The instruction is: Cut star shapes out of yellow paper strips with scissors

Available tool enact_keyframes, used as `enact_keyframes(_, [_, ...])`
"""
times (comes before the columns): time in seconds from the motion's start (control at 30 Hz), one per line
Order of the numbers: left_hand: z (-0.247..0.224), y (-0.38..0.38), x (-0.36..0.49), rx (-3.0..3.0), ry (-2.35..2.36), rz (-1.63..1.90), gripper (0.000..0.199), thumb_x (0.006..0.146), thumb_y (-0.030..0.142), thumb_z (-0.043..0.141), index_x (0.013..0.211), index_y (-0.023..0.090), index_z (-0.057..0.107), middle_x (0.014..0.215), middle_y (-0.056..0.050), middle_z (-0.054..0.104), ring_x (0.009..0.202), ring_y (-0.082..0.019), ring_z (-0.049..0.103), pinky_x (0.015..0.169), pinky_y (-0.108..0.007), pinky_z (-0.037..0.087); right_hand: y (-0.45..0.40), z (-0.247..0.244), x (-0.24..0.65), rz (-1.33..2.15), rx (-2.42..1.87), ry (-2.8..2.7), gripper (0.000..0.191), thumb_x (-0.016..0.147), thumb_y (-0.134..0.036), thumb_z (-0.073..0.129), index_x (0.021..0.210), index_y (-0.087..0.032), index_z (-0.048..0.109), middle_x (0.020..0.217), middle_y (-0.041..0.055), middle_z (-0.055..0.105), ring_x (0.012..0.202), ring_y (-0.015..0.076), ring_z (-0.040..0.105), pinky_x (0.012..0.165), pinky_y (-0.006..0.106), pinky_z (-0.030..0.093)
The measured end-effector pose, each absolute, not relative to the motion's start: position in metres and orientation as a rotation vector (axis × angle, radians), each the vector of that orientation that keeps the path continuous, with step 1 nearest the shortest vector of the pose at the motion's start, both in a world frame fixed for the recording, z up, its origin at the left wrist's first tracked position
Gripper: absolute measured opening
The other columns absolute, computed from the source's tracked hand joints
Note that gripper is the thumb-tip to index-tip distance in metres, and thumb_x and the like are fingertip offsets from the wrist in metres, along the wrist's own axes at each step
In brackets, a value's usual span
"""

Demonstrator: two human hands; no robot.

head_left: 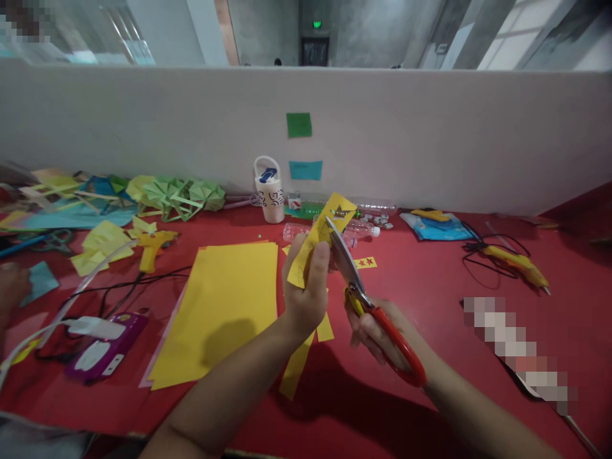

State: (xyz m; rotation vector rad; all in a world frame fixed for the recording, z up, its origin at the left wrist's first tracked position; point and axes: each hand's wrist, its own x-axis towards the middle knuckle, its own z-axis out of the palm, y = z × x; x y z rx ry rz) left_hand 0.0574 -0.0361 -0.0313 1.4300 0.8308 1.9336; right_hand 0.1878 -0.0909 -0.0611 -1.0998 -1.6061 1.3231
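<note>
Raised over the red table, my left hand (308,287) pinches a strip of yellow paper (313,250) between thumb and fingers. A star-shaped hole shows near the strip's upper end. My right hand (382,328) is wrapped round the handles of red-handled scissors (399,347). Their metal blades point up and left, with the tips at the strip just below the star hole. Beneath my hands lie narrow yellow strips (297,370). A small yellow piece with red stars (367,262) rests behind the scissors. Left of my left hand is a stack of yellow sheets (229,299).
Plastic bottles (363,228) and a white cup (270,197) stand or lie near the partition (191,127). Glue guns (519,264) (152,248) with cables flank the work area. A purple power strip (108,347) is at left, near another person's hand (12,287).
</note>
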Motion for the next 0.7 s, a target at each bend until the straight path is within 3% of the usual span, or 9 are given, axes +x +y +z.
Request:
enact_keyframes(0.4, [-0.034, -0.035, 0.052, 1.394, 0.780, 1.867, 0.023, 0.093, 0.028, 0.054, 0.071, 0.020, 0.058, 0.059, 0.003, 0.059, 0.052, -0.009, 0.058, 0.053, -0.022, 0.051, -0.089, -0.062, 0.190, 1.339, -1.105, -1.585, 0.063, 0.077, -0.084, 0.048, 0.066, -0.022, 0.041, 0.051, -0.0070, 0.038, 0.040, 0.0072, 0.032, 0.040, 0.024, 0.032])
enact_keyframes(0.7, [-0.025, -0.024, 0.041, 1.115, 0.709, 1.771, 0.029, 0.087, 0.034, 0.060, 0.064, 0.016, 0.061, 0.056, 0.001, 0.061, 0.050, -0.008, 0.057, 0.049, -0.022, 0.047, -0.085, -0.064, 0.191, 1.362, -1.195, -1.540, 0.057, 0.077, -0.077, 0.052, 0.064, -0.023, 0.039, 0.052, -0.0066, 0.038, 0.037, 0.0064, 0.032, 0.035, 0.023, 0.028])
